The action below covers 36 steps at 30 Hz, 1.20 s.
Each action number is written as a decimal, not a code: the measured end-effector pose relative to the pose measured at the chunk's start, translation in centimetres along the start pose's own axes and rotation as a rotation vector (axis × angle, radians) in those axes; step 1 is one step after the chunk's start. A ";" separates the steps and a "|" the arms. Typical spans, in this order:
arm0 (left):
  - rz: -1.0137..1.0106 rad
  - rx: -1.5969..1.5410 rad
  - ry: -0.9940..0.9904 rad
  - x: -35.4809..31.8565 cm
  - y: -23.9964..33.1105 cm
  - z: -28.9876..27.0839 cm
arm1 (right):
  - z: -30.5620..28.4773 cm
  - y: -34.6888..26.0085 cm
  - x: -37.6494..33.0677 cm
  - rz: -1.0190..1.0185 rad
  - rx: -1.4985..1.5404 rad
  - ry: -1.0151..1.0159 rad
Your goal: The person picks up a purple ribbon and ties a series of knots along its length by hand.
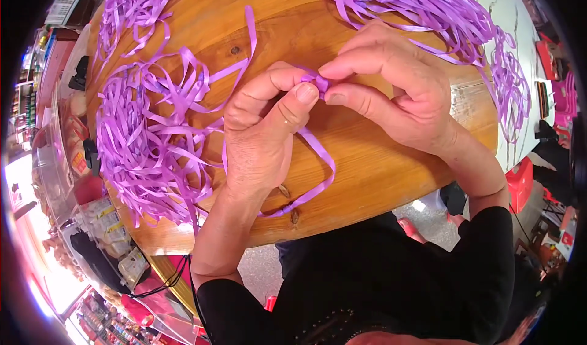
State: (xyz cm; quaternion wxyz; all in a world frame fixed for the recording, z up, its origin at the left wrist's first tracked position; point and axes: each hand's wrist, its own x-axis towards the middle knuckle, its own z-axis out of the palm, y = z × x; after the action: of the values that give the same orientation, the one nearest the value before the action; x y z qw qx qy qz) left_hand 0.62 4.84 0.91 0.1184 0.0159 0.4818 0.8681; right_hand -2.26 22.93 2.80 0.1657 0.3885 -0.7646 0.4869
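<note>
Between my two hands, over the wooden table, a purple ribbon is bunched into a small loop or knot (pixel 316 83). My left hand (pixel 263 119) pinches it between thumb and bent forefinger. From the right, the thumb and forefinger of my right hand (pixel 391 88) close on the other side of the bunch; its remaining fingers curl behind. A loose length of the ribbon (pixel 324 155) hangs below my left hand and curves back along the tabletop. Left of my left hand lies a large tangled heap of purple ribbons (pixel 140 143). The exact shape of the knot is partly covered by my fingertips.
The wooden table (pixel 367 168) has a rounded near edge. More purple ribbon (pixel 416 3) is heaped at the far right, trailing onto a white marbled surface (pixel 507 15). Another bunch (pixel 134 9) lies far left. Clear plastic boxes (pixel 104 223) stand left of the table; a red stool (pixel 520 183) is at right.
</note>
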 end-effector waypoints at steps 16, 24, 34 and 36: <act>0.199 0.459 -0.097 0.2 0.4 0.0 | -0.6 0.6 -0.4 0.284 0.325 -0.045; 0.150 0.462 0.055 -0.3 0.6 0.6 | -0.4 0.7 -0.5 0.314 0.307 -0.050; 0.091 0.096 -0.008 -0.3 0.8 -0.1 | -0.6 0.4 -0.4 0.438 0.460 -0.042; 0.102 0.097 -0.031 -0.4 0.9 0.0 | -0.6 0.5 -0.4 0.435 0.467 -0.038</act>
State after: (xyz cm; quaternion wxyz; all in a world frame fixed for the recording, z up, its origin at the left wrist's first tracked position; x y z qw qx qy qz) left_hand 0.81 4.27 1.67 0.0803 0.0597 0.5199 0.8483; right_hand -2.47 23.77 2.56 -0.0503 0.2522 -0.7002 0.6660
